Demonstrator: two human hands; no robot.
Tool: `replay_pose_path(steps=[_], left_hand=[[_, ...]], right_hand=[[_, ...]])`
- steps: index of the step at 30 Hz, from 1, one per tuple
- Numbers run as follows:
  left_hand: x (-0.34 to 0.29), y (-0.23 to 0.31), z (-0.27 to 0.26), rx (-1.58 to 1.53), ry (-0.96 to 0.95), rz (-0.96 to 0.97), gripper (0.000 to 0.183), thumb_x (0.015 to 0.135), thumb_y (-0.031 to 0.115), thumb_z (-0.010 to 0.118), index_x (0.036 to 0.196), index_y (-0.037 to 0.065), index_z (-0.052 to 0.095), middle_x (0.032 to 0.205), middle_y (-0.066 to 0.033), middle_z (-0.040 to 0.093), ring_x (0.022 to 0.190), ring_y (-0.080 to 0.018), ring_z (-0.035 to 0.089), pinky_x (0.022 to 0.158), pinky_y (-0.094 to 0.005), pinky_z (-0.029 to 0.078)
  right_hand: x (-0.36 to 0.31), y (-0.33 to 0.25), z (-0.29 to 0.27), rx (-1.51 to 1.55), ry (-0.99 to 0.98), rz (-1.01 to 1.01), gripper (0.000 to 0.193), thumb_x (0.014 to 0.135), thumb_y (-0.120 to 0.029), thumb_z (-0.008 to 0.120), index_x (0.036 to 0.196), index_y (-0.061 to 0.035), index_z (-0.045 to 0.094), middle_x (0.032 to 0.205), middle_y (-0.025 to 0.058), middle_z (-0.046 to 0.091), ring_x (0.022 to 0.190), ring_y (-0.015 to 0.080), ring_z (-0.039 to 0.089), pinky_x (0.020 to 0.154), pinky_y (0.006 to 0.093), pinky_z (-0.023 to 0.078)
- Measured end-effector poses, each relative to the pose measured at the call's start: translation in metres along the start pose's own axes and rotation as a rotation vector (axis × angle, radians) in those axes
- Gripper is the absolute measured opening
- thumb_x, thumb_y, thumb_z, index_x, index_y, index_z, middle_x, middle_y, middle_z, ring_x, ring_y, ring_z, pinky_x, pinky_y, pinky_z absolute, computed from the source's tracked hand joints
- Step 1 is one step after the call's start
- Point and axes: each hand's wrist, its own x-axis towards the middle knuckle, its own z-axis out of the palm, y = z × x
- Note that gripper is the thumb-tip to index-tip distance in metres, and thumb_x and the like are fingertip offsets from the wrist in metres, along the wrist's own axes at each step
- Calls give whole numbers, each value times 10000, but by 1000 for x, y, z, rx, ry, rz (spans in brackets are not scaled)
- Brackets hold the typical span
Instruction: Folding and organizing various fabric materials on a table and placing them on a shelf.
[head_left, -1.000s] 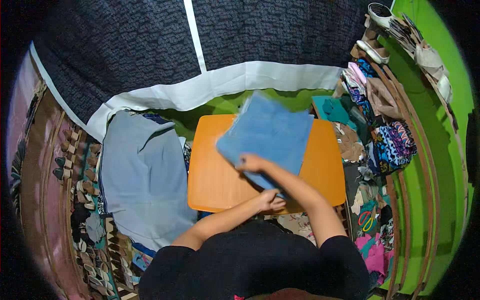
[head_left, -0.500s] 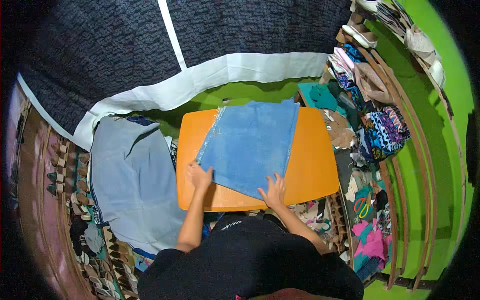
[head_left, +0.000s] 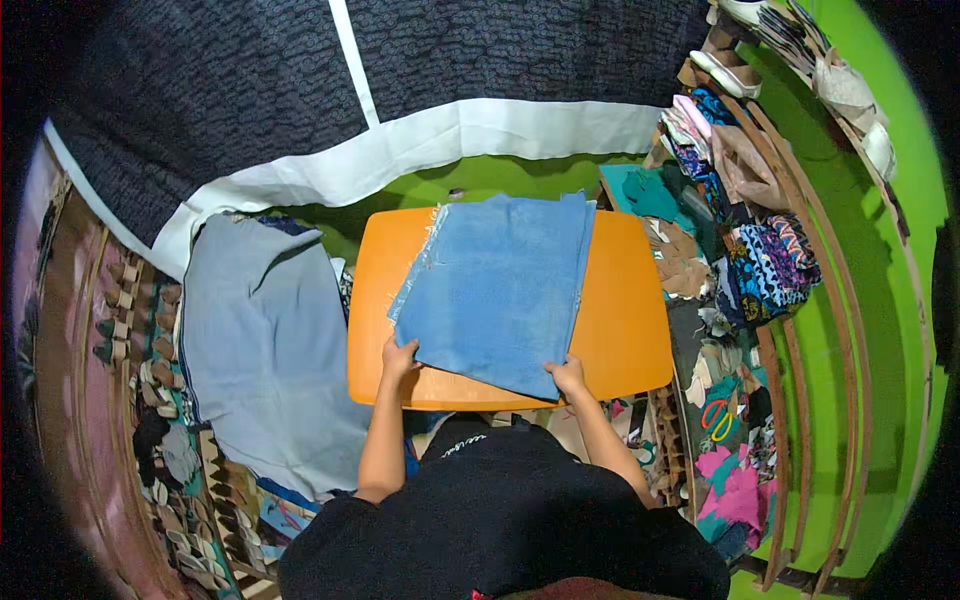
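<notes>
A piece of blue denim fabric (head_left: 495, 285) with a frayed left edge lies across an orange table (head_left: 630, 310). Its far edge reaches past the back of the tabletop. At its near left corner, my left hand (head_left: 401, 357) pinches the cloth, thumb on top and fingers tucked beneath. My right hand (head_left: 567, 376) grips the near right corner in the same way, partly hiding its own fingers under the fabric. The near edge between both hands slopes down to the right.
Greyish-blue denim (head_left: 270, 350) drapes over something left of the table. On the right lie fabric scraps (head_left: 735, 495), scissors with red and yellow handles (head_left: 717, 420) and a patterned cloth bundle (head_left: 770, 265). Shoe racks (head_left: 125, 330) line the left; a dark curtain (head_left: 520, 60) hangs behind.
My hands were spread on the cloth near its edge; both now hold its near corners. The right hand moved right and slightly nearer, and the fabric's near right corner has shifted right.
</notes>
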Motion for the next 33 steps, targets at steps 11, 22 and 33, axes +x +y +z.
replay_pose_path(steps=[11,22,33], left_hand=[[-136,-67,32,106,-102,-24,263,683,110,642,906,-7,563,687,-72,590,518,-132,537,434,-258,427],[-251,-18,6,-311,-374,-271,312,789,208,559,1001,-11,495,857,-96,568,689,-180,551,615,-295,453],[-165,95,25,-699,-484,50,239,831,321,468,868,92,523,681,-33,547,791,-194,563,801,-395,380]], right_hand=[[-29,50,-101,-364,124,-151,265,708,-203,631,821,34,597,745,151,612,704,252,589,659,334,442],[-94,14,-190,-230,-524,135,289,769,-237,579,850,38,611,803,102,608,684,151,554,627,283,426],[-66,-122,-195,558,-588,145,297,788,-372,524,806,-77,542,620,31,513,522,162,500,485,316,410]])
